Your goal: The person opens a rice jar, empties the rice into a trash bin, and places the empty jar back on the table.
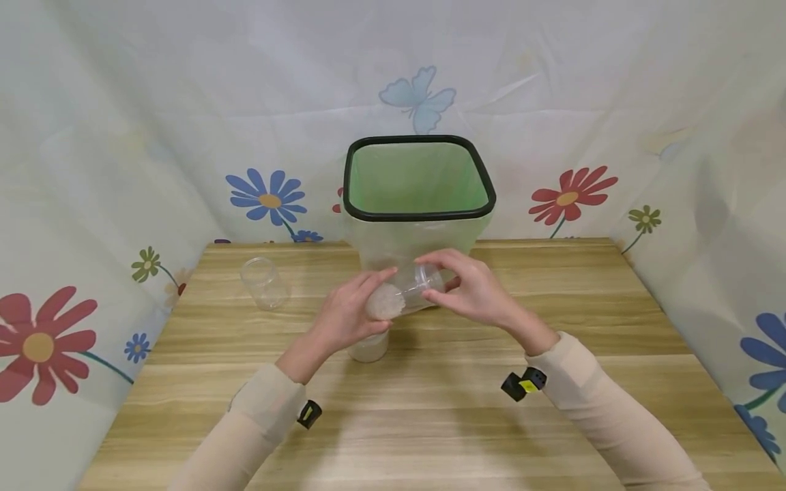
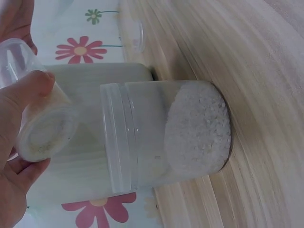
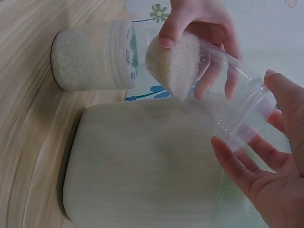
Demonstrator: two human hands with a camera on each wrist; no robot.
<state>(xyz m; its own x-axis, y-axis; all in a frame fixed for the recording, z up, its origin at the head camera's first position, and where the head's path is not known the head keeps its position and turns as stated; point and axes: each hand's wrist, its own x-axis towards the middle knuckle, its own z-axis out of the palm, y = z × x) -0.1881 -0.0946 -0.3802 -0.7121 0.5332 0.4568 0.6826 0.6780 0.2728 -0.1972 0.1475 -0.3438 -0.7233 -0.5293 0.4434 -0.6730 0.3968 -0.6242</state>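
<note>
Tilted between both hands is a clear plastic jar (image 1: 408, 290) with white grains (image 3: 184, 66) gathered at its base. My left hand (image 1: 346, 310) grips the jar round its grain-filled base end. At the other end, my right hand (image 1: 469, 286) holds the jar's ridged rim (image 3: 242, 116) with thumb and fingers; whether a clear lid sits there, I cannot tell. Below the left hand, a second jar (image 2: 152, 133) stands upright on the table, partly filled with white grains, its lid (image 3: 129, 52) on. In the head view, the left hand mostly covers that jar.
A pale green bin (image 1: 417, 235) with a black rim stands behind the hands, close to the held jar. Another clear jar (image 1: 260, 283) sits at the left back of the wooden table (image 1: 552, 423). Flower-printed cloth (image 1: 307, 123) surrounds the table's back and sides.
</note>
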